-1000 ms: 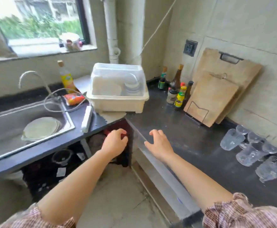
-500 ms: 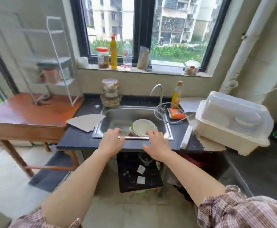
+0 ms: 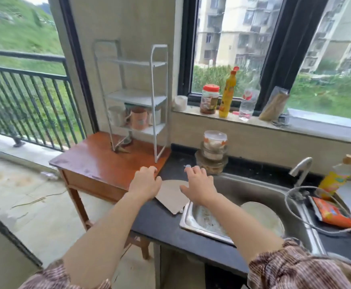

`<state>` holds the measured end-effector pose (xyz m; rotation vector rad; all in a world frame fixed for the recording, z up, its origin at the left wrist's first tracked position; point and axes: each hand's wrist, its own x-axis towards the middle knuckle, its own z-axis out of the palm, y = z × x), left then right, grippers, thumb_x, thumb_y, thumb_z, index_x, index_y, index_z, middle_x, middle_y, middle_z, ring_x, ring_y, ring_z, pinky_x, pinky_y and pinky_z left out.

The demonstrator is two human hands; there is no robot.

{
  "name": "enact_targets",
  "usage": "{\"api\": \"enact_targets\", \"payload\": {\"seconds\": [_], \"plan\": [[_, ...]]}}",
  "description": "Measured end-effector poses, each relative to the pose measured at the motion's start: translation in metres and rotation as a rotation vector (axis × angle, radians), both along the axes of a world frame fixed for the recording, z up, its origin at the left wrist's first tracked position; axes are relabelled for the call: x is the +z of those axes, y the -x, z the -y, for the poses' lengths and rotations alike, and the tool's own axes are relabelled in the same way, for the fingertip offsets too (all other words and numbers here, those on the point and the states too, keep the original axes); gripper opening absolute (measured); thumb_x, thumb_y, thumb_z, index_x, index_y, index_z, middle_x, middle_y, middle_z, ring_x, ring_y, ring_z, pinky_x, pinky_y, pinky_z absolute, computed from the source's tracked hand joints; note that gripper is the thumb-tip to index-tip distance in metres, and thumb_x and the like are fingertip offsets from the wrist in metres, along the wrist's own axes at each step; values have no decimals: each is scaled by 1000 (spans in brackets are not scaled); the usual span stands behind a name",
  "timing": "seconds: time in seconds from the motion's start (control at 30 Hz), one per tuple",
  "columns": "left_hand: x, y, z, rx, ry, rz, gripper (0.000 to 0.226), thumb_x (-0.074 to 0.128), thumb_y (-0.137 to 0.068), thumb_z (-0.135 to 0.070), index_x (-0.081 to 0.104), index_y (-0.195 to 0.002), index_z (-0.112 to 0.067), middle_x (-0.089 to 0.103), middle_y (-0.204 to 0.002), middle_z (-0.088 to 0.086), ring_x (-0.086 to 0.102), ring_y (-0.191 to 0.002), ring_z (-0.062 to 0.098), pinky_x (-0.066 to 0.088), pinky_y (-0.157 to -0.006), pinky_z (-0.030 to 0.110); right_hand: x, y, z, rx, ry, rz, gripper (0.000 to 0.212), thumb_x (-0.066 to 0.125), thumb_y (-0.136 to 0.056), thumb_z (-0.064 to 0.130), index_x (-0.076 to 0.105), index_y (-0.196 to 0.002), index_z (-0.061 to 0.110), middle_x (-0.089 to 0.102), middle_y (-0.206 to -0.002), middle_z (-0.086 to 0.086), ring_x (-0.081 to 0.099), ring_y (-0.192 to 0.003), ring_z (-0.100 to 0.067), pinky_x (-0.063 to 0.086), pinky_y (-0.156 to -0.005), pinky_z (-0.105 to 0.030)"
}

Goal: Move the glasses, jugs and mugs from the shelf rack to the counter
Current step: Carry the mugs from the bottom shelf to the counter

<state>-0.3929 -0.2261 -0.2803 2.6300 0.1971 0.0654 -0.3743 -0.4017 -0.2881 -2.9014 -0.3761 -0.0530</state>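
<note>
Where the left hand (image 3: 145, 184) hangs: over the near right corner of the wooden table (image 3: 99, 163), just where it meets the dark counter (image 3: 162, 224). Its fingers are loosely curled, palm down, and hold nothing. Whether it touches the wood I cannot tell.
Right hand (image 3: 199, 186): beside the left, palm down over the counter by the sink's left corner. The fingers are relaxed and slightly spread, with nothing in them.
Shelf rack (image 3: 137, 98): white, three tiers, upright on the far part of the wooden table against the wall. It is beyond both hands and a little to their left.
Mugs: all on the lowest tier, and blurred. A pink mug (image 3: 138, 119) stands in the middle, with a pale mug (image 3: 116, 116) to its left. A third mug (image 3: 157, 117) on its right is partly hidden by the rack's front post. All three are well apart from both hands, and neither hand reaches the rack.
Upper tiers: nothing can be made out on them.
Cardboard piece (image 3: 170, 197): flat on the counter, partly under the two hands.
Sink (image 3: 233, 190): to the right of the hands, with a plate (image 3: 262, 217) lying in it.
Stacked containers (image 3: 213, 153): on the counter behind the right hand, against the wall.
Window sill (image 3: 254, 124): holds a jar and bottles, among them a yellow bottle (image 3: 227, 94).
</note>
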Motion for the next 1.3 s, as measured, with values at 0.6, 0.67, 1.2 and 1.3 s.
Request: {"api": "enact_targets", "payload": {"seconds": [0.6,0.67,1.2,1.3], "plan": [[8,-239,-217,109,191,63,35,44,-92,-29,54,-123,-18,53,-123,13,50,-113,31,41,-99,40,9,-235,-213,24,-27,41,50,50,-90,39,40,-132,14,44,-134,-8,37,-126,-30,36,-100,-51],[4,-267,-237,92,240,47,33,45,-92,-29,56,-121,-17,57,-120,14,53,-112,31,43,-96,37,8,-256,-235,-17,-36,18,50,49,-90,39,40,-133,14,44,-133,-8,37,-126,-30,36,-100,-50],[-16,-386,-289,269,1230,-376,55,53,-82,-55,54,-125,-21,55,-123,8,56,-102,21,53,-60,33,5,-361,-343,-541,-1127,-407,21,44,-95,26,65,-97,21,61,-113,0,49,-103,-17,40,-88,-28],[-20,-393,-291,238,1219,-394,55,52,-80,-57,56,-124,-25,53,-128,4,54,-103,20,48,-57,30,5,-367,-346,-670,-1288,-455,13,51,-89,27,61,-81,22,62,-109,-3,50,-101,-18,39,-80,-32]]}}
